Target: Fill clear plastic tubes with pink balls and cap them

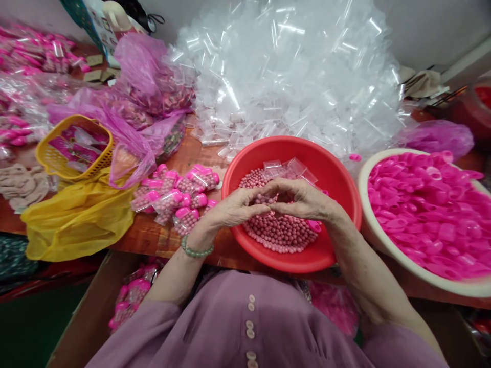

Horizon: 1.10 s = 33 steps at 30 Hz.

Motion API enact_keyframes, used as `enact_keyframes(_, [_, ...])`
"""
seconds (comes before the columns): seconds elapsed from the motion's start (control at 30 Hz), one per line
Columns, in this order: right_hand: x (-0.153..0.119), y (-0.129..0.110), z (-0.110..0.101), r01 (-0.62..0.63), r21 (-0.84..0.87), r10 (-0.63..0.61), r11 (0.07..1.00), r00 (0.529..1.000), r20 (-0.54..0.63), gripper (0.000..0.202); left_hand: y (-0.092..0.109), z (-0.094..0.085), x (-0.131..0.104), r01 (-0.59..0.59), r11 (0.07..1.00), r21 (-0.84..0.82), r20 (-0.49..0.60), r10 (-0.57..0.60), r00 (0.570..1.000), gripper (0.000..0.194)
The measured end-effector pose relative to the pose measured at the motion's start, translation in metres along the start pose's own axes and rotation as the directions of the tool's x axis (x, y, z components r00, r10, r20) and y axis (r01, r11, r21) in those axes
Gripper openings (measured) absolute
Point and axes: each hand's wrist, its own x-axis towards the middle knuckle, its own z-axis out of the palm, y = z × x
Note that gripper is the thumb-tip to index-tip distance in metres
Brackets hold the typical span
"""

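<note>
Both hands meet over a red basin (pixel 345 204) that holds a heap of pink beads (pixel 286 232). My left hand (pixel 240 206), with a green bead bracelet (pixel 196 251) at its wrist, has its fingers curled with a few pinkish beads between them and the other hand. My right hand (pixel 305 199) faces it, thumb and fingers bent, their tips touching or nearly touching the left ones. Whatever the right fingers hold is too small to make out. Clear plastic sleeves (pixel 301 168) lie in the basin behind the hands, and a bright pink cap (pixel 314 225) rests by the right wrist.
Filled bead packs (pixel 178 197) lie left of the basin. A cream tub (pixel 363 189) of pink caps stands right. Clear sleeves (pixel 291 71) are piled behind. Further left are a yellow basket (pixel 49 166), a yellow bag (pixel 80 214) and purple bags (pixel 140 61).
</note>
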Motion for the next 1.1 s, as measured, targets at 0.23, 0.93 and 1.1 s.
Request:
enact_keyframes(0.23, [-0.002, 0.0, 0.001, -0.049, 0.044, 0.051, 0.998, 0.998, -0.035, 0.028, 0.002, 0.0, 0.001, 0.045, 0.994, -0.095, 0.007, -0.044, 0.999, 0.043])
enact_keyframes(0.93, [-0.005, -0.005, 0.003, 0.057, -0.229, -0.112, 0.972, 0.966, -0.235, 0.048, 0.006, 0.005, 0.005, -0.081, 0.974, -0.211, -0.311, 0.012, 0.95, 0.037])
enact_keyframes(1.1, [-0.012, -0.004, -0.003, -0.04, -0.178, -0.022, 0.983, 0.942, -0.335, 0.044, 0.002, 0.003, 0.006, -0.037, 0.953, -0.302, -0.275, -0.049, 0.96, 0.039])
